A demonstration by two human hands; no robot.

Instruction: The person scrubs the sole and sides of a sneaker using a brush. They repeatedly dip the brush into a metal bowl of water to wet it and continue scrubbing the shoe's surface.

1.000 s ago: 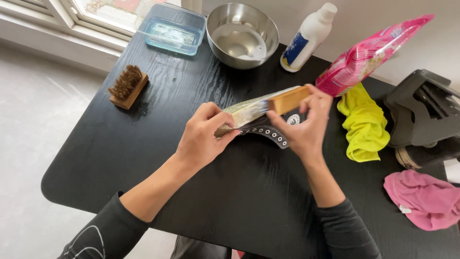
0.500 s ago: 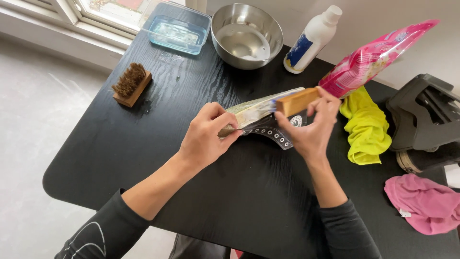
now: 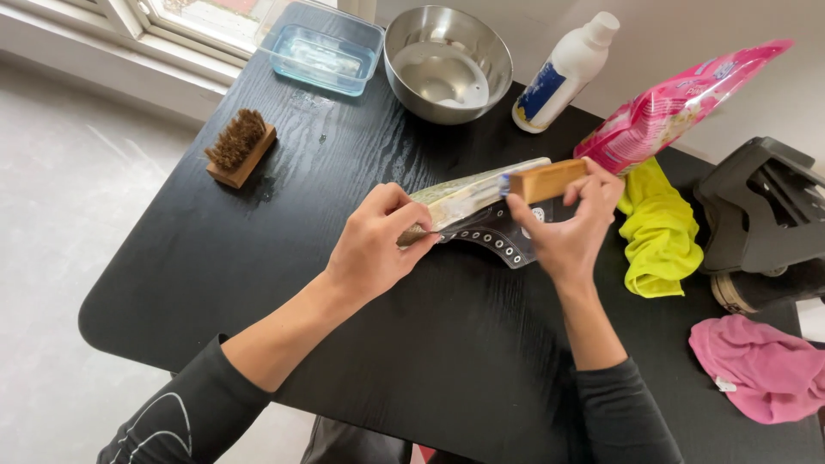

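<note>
Between both hands (image 3: 481,228), shoe (image 3: 485,210) under brush (image 3: 546,180)

A black tabletop (image 3: 284,258) with visible wood grain and rounded corners stands on a pale grey floor (image 3: 60,223). At the top left a white-framed window (image 3: 185,17) lets daylight fall across the near corner. A plain white wall (image 3: 705,26) runs behind the far edge, at the upper right.
</note>
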